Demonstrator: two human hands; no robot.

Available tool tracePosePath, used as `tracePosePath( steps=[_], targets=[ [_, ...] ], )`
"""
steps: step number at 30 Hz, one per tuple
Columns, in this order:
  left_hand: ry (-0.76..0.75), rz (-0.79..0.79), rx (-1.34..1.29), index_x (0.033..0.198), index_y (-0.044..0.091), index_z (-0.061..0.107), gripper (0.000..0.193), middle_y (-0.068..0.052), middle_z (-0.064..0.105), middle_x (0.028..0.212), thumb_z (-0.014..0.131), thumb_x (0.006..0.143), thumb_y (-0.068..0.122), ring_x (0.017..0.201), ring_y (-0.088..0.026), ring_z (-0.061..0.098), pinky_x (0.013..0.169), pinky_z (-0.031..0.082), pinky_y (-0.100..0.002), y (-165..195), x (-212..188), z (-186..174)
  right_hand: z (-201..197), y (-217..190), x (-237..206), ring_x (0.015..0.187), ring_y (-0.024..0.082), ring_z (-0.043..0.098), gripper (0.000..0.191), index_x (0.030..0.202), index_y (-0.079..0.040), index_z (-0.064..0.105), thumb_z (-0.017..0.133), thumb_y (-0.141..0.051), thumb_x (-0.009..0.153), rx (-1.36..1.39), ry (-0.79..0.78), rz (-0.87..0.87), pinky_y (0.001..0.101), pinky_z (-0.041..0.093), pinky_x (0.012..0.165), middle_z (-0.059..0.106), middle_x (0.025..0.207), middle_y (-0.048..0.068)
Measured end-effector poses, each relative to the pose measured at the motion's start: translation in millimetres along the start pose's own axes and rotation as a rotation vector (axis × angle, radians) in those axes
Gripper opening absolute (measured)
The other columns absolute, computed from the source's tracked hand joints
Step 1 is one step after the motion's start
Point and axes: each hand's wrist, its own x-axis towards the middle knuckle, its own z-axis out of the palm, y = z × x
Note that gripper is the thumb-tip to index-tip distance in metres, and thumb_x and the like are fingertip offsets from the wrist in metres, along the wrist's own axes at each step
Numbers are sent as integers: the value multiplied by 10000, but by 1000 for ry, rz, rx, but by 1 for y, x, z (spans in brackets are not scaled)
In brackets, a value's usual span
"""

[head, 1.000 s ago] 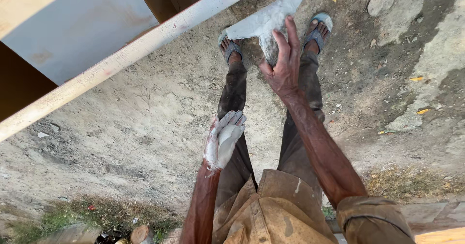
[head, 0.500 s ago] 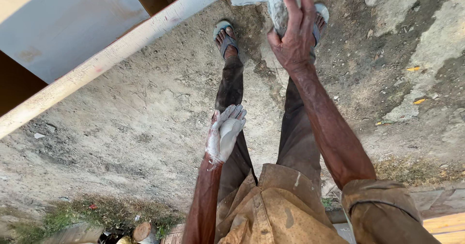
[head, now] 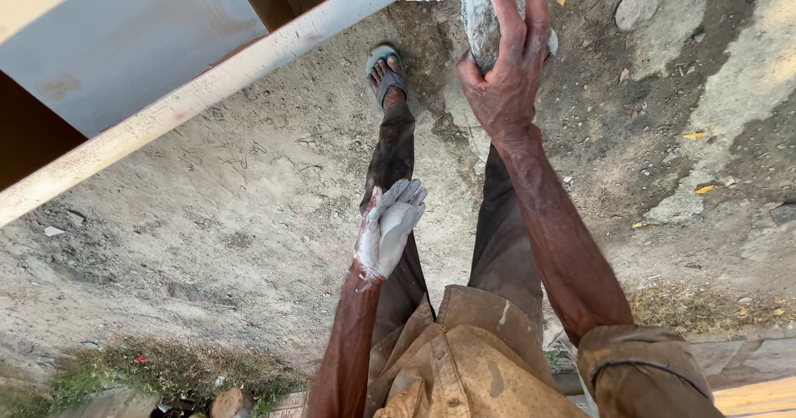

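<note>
Right hand (head: 506,78) on grey rag (head: 489,7)

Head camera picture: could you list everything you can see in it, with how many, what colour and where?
Beam: one, whitish, slanting from the left edge up to the top centre.
Panel: one, pale grey, top left behind the beam.
Cloth pad: one, white-grey, at the top, pressed at the beam's end.
Ground: bare grey-brown earth across the middle.
Dry leaves: a few, yellow, scattered on the right.
Grass: one patch, green-brown, bottom left.
Plank: one, pale wood, bottom right corner.
Sandal: one visible, grey-blue, on a foot at top centre.
Left hand: coated white, open, empty, centre.
Right hand: gripping the cloth pad, top centre.
</note>
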Motion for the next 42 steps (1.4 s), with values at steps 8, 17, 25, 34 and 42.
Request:
tracePosePath(
  steps=[8,17,25,34,42],
  targets=[
    [-20,0,-15,1557,-81,299,746,-271,367,1610,464,1067,457,1486,-397,386,1231,316,-473,-2,2,11,-44,-31,-10,1621,289,317,770,1601,-147,376,718,91,953,-14,-75,150,468,463,1338,247,1736,74],
    [-116,-5,-75,1559,-89,269,730,-285,341,1622,467,1079,424,1507,-398,362,1248,305,-462,-7,7,10,-109,-60,62,1428,302,503,825,1563,-149,429,809,-4,845,-193,-379,81,503,531,1191,308,1689,82],
    [-38,-17,-61,1523,-69,347,686,-283,392,1587,498,1064,418,1493,-399,385,1227,334,-461,-1,4,11,-103,-61,72,1408,375,497,811,1559,-138,431,829,-62,856,-244,-443,91,554,555,1079,350,1669,143],
    [-33,3,-5,1523,-50,367,698,-254,419,1575,522,1052,441,1490,-386,399,1228,344,-452,0,7,1,-88,-41,58,1484,357,477,866,1585,-166,409,881,-107,861,-286,-376,28,590,543,1164,348,1628,113],
    [-70,-63,-44,1519,-39,371,686,-243,434,1579,468,1064,464,1461,-392,433,1196,357,-463,-7,16,8,-97,-48,-8,1458,382,471,789,1519,-120,457,782,-54,804,34,-616,485,563,502,1147,420,1652,151]
  ],
)
